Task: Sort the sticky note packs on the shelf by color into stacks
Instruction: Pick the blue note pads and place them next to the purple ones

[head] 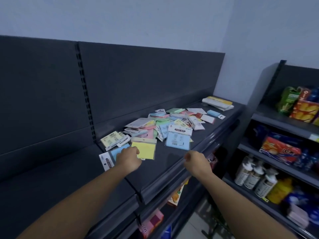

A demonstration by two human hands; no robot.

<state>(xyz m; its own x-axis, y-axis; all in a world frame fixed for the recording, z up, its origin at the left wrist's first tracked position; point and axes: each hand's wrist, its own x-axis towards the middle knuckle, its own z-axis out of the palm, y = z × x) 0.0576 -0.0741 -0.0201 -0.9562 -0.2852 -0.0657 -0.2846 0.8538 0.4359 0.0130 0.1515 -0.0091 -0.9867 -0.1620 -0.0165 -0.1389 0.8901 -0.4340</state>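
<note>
a loose heap of sticky note packs (165, 125) in blue, green, pink and yellow is spread unsorted across the dark shelf (203, 140). a yellow pack (143, 149) and a blue pack (178, 138) are laid flat nearest its front edge.

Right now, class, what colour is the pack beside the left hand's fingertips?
Yellow pack, clearest in the head view.

A shop, dark metal display shelving (198, 152), snack boxes (303, 109) and bottles (253, 176) stocked on neighbouring shelves
</note>
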